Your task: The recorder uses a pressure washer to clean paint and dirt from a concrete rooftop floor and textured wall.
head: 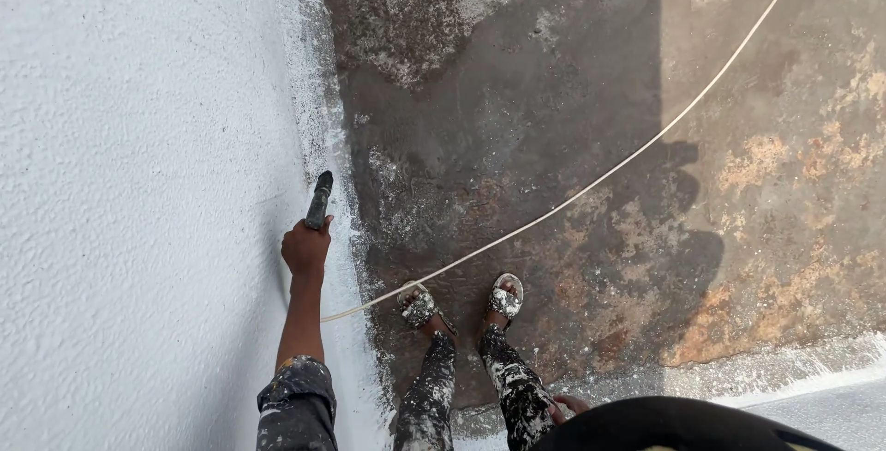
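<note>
Left hand point(305, 248) grips a dark brush point(319, 198) against the white textured wall point(138, 183), at the wall's foot. Right hand point(570, 406) rests near the paint-spattered trouser leg point(513, 386). Pale rope point(591, 183) crosses the stained concrete floor point(554, 91) past two sandalled feet.

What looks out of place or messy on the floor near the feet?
A pale cord lies slack across the dark floor and passes at the left sandal, close enough to catch a foot. White paint speckles the floor beside the wall, and both trouser legs.
</note>
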